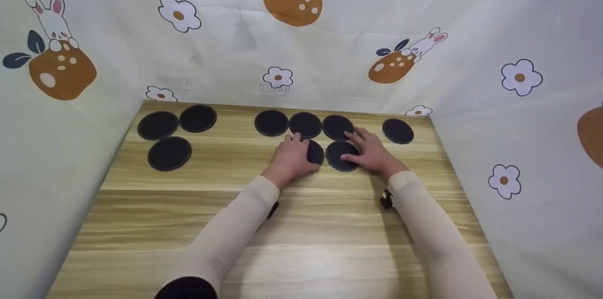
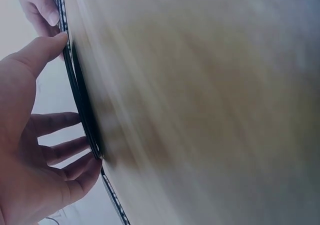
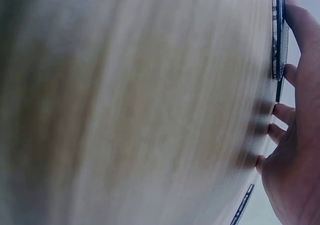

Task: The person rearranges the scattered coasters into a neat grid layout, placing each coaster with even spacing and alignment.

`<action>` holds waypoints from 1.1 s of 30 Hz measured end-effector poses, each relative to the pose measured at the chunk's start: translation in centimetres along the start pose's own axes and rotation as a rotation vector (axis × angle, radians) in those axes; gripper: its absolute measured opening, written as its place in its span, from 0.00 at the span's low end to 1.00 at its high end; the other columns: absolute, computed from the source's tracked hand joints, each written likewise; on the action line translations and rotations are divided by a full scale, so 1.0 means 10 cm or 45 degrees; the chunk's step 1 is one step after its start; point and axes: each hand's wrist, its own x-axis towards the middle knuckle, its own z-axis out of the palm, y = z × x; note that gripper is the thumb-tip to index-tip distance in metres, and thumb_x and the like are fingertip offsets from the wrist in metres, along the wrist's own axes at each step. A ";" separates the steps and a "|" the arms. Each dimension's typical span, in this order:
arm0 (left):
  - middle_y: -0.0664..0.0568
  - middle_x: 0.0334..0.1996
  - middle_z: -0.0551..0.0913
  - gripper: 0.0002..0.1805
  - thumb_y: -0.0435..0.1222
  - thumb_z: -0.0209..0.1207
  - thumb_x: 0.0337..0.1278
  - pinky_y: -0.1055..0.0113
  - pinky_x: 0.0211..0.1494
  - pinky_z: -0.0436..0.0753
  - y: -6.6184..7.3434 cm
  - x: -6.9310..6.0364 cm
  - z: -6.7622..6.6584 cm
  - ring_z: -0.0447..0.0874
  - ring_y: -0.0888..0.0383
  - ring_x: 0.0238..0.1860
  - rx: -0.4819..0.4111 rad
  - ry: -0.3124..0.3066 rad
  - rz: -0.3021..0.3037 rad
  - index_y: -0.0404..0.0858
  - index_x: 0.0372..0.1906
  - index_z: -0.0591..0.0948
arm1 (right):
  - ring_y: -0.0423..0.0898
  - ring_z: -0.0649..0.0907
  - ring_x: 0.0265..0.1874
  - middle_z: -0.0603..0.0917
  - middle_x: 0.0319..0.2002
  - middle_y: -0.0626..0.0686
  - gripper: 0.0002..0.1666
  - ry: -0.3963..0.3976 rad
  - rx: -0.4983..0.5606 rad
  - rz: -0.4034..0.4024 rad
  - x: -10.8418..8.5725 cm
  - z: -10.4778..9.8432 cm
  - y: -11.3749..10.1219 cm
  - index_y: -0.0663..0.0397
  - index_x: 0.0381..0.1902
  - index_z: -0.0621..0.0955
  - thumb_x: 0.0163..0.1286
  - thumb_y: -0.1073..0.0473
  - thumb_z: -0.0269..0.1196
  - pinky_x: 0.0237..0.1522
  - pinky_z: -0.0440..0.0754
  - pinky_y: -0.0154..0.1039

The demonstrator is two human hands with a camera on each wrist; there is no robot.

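My left hand (image 1: pixel 290 157) grips a round black coaster (image 1: pixel 316 153) by its rim, thumb on one side and fingertips on the other. In the left wrist view that coaster (image 2: pixel 85 105) appears edge-on between thumb and fingers. My right hand (image 1: pixel 374 152) rests with spread fingers beside another black coaster (image 1: pixel 336 155), its thumb lying on top. Its index fingertip touches the coaster behind (image 1: pixel 335 125). In the right wrist view, the other fingertips (image 3: pixel 276 130) meet the wooden surface. Two more coasters, a middle one (image 1: pixel 305 124) and a left one (image 1: pixel 271 123), continue that back row.
Three coasters cluster at the left, including a front one (image 1: pixel 169 153). A single coaster (image 1: pixel 398 131) lies at the far right. Patterned fabric (image 1: pixel 216 63) walls in the wooden tabletop (image 1: pixel 188 214) at the back and both sides.
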 end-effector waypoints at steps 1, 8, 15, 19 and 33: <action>0.35 0.76 0.72 0.51 0.64 0.74 0.60 0.43 0.74 0.77 0.01 0.00 0.00 0.72 0.34 0.73 0.006 0.000 -0.004 0.33 0.76 0.78 | 0.68 0.53 0.87 0.56 0.88 0.65 0.54 -0.002 -0.003 0.001 0.00 0.00 0.00 0.46 0.88 0.67 0.74 0.33 0.71 0.85 0.46 0.70; 0.35 0.78 0.71 0.52 0.66 0.72 0.62 0.44 0.75 0.77 0.07 0.00 0.00 0.70 0.34 0.75 0.060 -0.032 -0.027 0.34 0.79 0.75 | 0.70 0.55 0.86 0.58 0.86 0.69 0.53 0.021 -0.019 -0.019 0.01 0.01 0.01 0.48 0.87 0.69 0.74 0.34 0.72 0.83 0.48 0.72; 0.34 0.78 0.70 0.54 0.67 0.71 0.63 0.44 0.74 0.77 0.11 -0.01 0.01 0.70 0.36 0.76 0.109 -0.021 -0.037 0.35 0.81 0.73 | 0.68 0.54 0.87 0.57 0.87 0.68 0.53 0.003 -0.012 -0.007 0.01 0.01 0.02 0.46 0.87 0.68 0.73 0.33 0.72 0.84 0.46 0.71; 0.34 0.80 0.68 0.54 0.67 0.71 0.63 0.44 0.75 0.77 0.12 -0.02 0.01 0.69 0.36 0.77 0.107 -0.017 -0.049 0.35 0.81 0.72 | 0.68 0.54 0.87 0.57 0.87 0.68 0.53 0.006 -0.013 -0.015 0.01 0.00 0.01 0.47 0.87 0.68 0.73 0.33 0.72 0.84 0.47 0.71; 0.32 0.81 0.67 0.55 0.67 0.71 0.64 0.44 0.78 0.74 0.03 -0.05 -0.06 0.68 0.35 0.78 0.000 -0.015 -0.056 0.33 0.81 0.72 | 0.69 0.54 0.86 0.57 0.87 0.67 0.54 0.008 -0.009 -0.010 0.01 0.00 0.00 0.48 0.87 0.68 0.73 0.33 0.72 0.84 0.48 0.70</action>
